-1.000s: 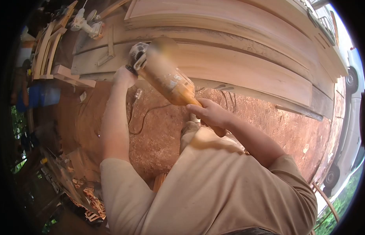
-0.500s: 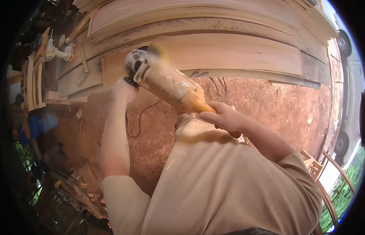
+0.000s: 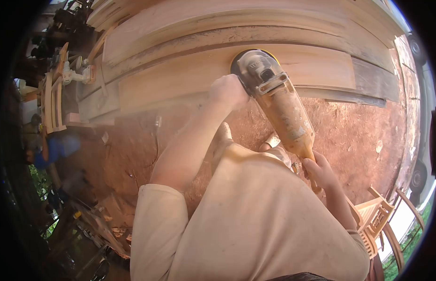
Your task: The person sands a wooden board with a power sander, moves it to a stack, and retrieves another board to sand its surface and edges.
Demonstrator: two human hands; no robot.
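Note:
A dusty yellow angle grinder (image 3: pixel 288 114) with a round disc at its head lies across the view in both my hands. My left hand (image 3: pixel 229 92) is closed at the side of the grinder's head, on what looks like its side handle, mostly hidden by the fingers. Around the rear handle, near my body, my right hand (image 3: pixel 318 169) is wrapped. The disc is over a pale wooden board (image 3: pixel 180 70) and appears to touch its face; the contact is hidden under the head. Dust hazes the air at the board's left part.
More long planks (image 3: pixel 227 21) lie beyond the board. A cordless drill (image 3: pixel 77 74) sits at the left end of the bench. Wooden chair parts (image 3: pixel 373 213) stand at lower right, a vehicle (image 3: pixel 421 117) beyond. Reddish dusty ground (image 3: pixel 349 126) lies between me and the planks.
The grinder has swung from the left to the right along the board, its disc now facing down on the wood. Both hands moved with it, still gripping.

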